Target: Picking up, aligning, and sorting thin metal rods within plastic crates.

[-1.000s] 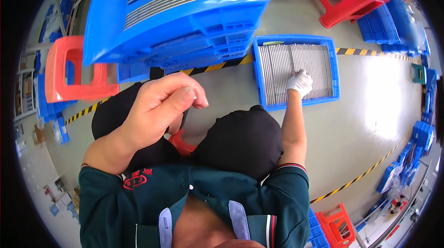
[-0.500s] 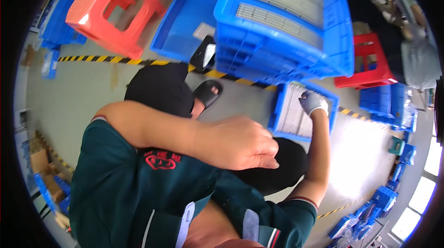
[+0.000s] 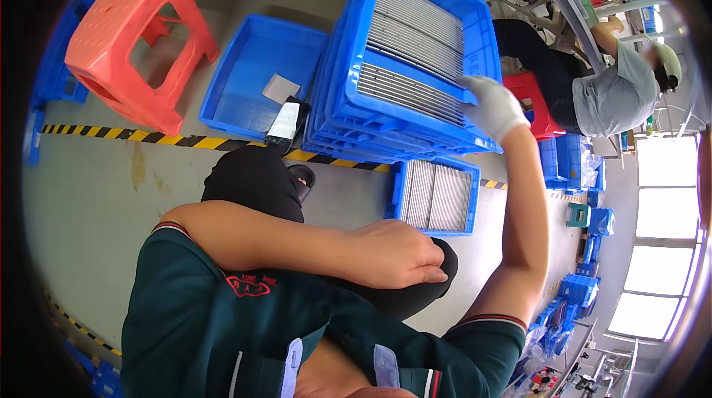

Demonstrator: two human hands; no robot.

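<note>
My left hand [image 3: 404,253] is bare and curled into a loose fist, its forearm laid across my body near my knee; nothing shows in it. My right hand [image 3: 495,107] wears a white glove with greyish fingertips. It reaches over the right rim of the top blue crate [image 3: 415,125], its fingers somewhat apart at the ends of thin silvery rods [image 3: 415,31]. The rods lie side by side in two groups, a larger far one and a smaller near one. Below, a smaller blue crate [image 3: 473,201] on the floor holds similar rods [image 3: 436,194] in two rows.
A shallow blue tray [image 3: 237,79] beside the stack holds a pale card [image 3: 280,89]; a black phone-like object [image 3: 288,123] lies at its edge. Left stands a red stool [image 3: 126,42]. Yellow-black tape [image 3: 148,136] crosses the floor. Another person [image 3: 608,97] sits at the right.
My right hand has risen from the rods in the floor crate to the rods in the top crate. The view has shifted, showing more of the right side. My left hand stays closed.
</note>
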